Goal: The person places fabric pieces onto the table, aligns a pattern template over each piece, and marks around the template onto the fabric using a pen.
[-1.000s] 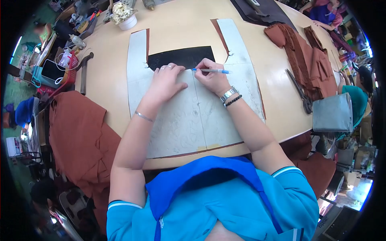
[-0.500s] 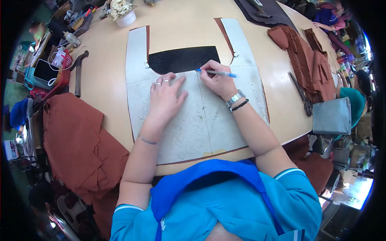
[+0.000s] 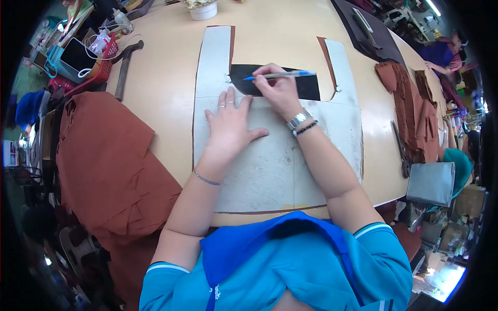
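A large pale grey template (image 3: pixel 259 166) with two upright arms lies on reddish-brown material, whose edges show along its sides. My left hand (image 3: pixel 232 122) rests on the template with its fingers spread, below the left end of the neck curve. Pinched in my right hand (image 3: pixel 280 90) is a blue-and-clear pen (image 3: pixel 298 74), its tip pointing left near the inner curve. Whether the tip touches the surface cannot be made out. Behind the template's curved edge, between the arms, is a black piece (image 3: pixel 308 87), partly hidden by my right hand.
Brown material (image 3: pixel 104 160) hangs over the left table edge. A hammer (image 3: pixel 123 70) and red basket (image 3: pixel 106 65) are at upper left, a white pot (image 3: pixel 203 11) at the back. Scissors (image 3: pixel 402 153), brown pieces (image 3: pixel 415 111) and a metal box (image 3: pixel 430 184) are at right. People sit beyond.
My right hand with the pen has moved left along the curved edge, from near the centre line towards the left arm. My left hand's fingers have spread wider. The view has shifted.
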Demonstrator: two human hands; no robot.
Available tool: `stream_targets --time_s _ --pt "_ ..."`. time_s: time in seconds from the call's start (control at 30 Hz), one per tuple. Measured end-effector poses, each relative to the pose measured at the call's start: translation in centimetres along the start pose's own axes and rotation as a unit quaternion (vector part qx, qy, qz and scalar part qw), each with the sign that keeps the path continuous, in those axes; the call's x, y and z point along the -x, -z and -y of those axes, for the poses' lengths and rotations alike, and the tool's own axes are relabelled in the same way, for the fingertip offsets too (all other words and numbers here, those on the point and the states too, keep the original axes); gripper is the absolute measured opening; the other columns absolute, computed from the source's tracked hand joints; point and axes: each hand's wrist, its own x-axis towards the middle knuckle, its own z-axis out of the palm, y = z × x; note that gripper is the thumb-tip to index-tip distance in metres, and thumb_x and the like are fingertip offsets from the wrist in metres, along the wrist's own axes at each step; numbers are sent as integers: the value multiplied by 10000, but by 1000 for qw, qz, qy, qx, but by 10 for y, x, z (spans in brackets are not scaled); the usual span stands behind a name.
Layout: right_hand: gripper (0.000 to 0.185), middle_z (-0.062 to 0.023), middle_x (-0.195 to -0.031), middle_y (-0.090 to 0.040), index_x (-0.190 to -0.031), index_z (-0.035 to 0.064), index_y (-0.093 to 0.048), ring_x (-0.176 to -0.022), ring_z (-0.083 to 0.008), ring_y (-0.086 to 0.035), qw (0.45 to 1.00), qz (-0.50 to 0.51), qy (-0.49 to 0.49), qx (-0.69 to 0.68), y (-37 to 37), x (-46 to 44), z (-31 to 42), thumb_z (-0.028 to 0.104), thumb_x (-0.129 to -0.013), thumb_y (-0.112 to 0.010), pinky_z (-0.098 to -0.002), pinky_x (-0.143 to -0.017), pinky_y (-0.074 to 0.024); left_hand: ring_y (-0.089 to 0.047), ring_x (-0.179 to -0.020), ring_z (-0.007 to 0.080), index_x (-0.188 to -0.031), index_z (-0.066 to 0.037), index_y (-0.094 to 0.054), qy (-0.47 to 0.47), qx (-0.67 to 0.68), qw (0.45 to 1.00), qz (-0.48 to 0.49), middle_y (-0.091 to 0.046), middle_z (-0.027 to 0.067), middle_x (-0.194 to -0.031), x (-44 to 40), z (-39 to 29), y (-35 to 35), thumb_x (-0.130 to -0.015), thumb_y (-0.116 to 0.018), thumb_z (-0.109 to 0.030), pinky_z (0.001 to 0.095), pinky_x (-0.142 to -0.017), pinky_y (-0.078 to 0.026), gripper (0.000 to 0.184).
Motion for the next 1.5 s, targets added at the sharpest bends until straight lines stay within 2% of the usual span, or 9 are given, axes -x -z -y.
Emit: stream_targets --time_s 0.07,0.43,0.77,0.87,0.9,1.0,1.17,1.27,1.5 --pt "110 -37 -675 -652 -863 5 -645 -602 -73 -594 999 13 11 32 -16 -10 -2 110 -832 -641 -243 -558 -493 -227 -1435 388 -1408 -151 -416 2 -10 1000 17 -266 244 -1524 -1 0 2 -680 -785 -559 700 -1037 -279 913" --pt "145 -103 -686 -672 -827 20 -654 -575 -151 -632 984 31 58 163 -25 -15 -2 163 -803 -663 -272 -556 -512 -225 -1433 391 -1465 -122 -323 -3 -7 1000 4 -268 240 -1519 -1 0 -3 -694 -783 -548 713 -1026 -283 993" --pt "138 -79 -628 -624 -839 14 -637 -573 -114 -609 988 32 89 125 -27 -16 -14 138 -790 -673 -274 -536 -490 -225 -1433 389 -1457 -126 -335 -1 -5 1000 1 -265 242 -1520 -1 -1 -3 -693 -785 -544 711 -1031 -277 980" --pt "131 -60 -667 -640 -867 10 -640 -617 -103 -622 990 34 52 130 -21 -18 -17 132 -823 -660 -261 -569 -503 -226 -1432 390 -1438 -130 -368 2 -12 1000 13 -263 244 -1520 -1 -2 -1 -692 -786 -538 710 -1033 -273 948" --pt "129 -55 -692 -647 -882 9 -640 -636 -103 -626 998 8 15 56 -18 -19 -15 129 -837 -654 -255 -586 -507 -224 -1433 390 -1432 -133 -380 5 -8 1000 13 -262 245 -1521 -1 -2 0 -693 -786 -536 710 -1033 -272 934" --pt "133 -58 -834 -683 -943 -1 -632 -724 -102 -643 988 -67 -80 -115 14 -12 2 124 -899 -625 -228 -659 -518 -217 -1435 389 -1415 -143 -407 4 6 1000 9 -257 249 -1523 2 -2 0 -694 -786 -527 712 -1033 -270 900" --pt "152 -89 -860 -706 -956 -5 -637 -719 -103 -647 976 -215 -20 16 134 17 -25 134 -896 -651 -229 -656 -519 -205 -1441 381 -1411 -153 -415 -12 24 1000 -8 -252 244 -1528 2 0 -2 -696 -792 -512 717 -1033 -269 884" --pt "69 -21 -761 -662 -862 15 -632 -665 -66 -581 956 -258 -27 136 194 36 -43 83 -855 -640 -222 -618 -478 -204 -1442 378 -1413 -154 -413 -7 17 1000 1 -247 237 -1533 2 -2 -1 -695 -798 -500 715 -1033 -274 886" --pt "80 6 -695 -602 -789 24 -606 -647 -52 -521 957 -244 -15 157 207 47 -50 98 -812 -627 -226 -589 -437 -215 -1438 378 -1417 -144 -408 -4 8 1000 5 -242 222 -1541 2 -4 1 -710 -789 -490 709 -1035 -275 874"
